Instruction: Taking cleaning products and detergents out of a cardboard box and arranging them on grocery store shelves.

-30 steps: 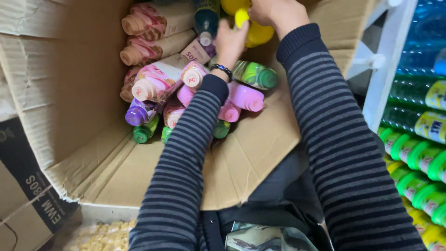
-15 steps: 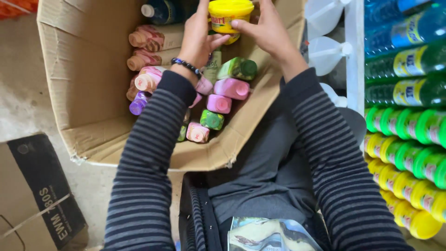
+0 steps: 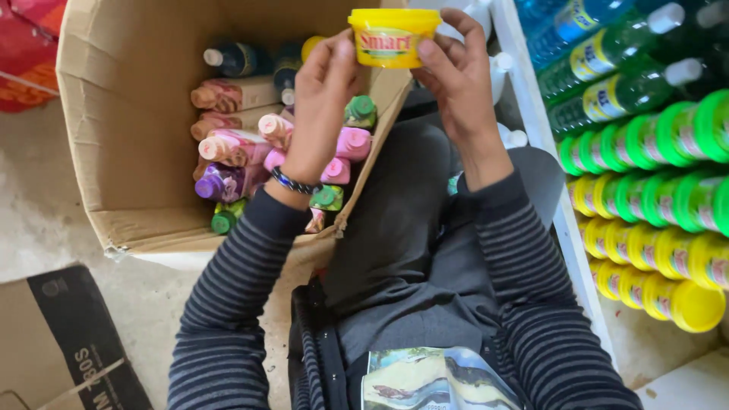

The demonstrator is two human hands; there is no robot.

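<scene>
Small yellow tub (image 3: 392, 36) held aloft above open cardboard box (image 3: 114, 114), gripped from both sides: left hand (image 3: 323, 106) fingers on left wall, right hand (image 3: 456, 76) fingers on right wall. Box holds pink, purple and green bottles (image 3: 235, 144). Shelf of green and yellow bottles (image 3: 645, 190) at right.

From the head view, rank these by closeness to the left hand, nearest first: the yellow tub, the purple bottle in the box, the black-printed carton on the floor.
1. Yellow tub: held against the left hand, to its right.
2. Purple bottle: in the cardboard box, lower left of the hand.
3. Black-printed carton: on the floor, bottom-left corner.
</scene>
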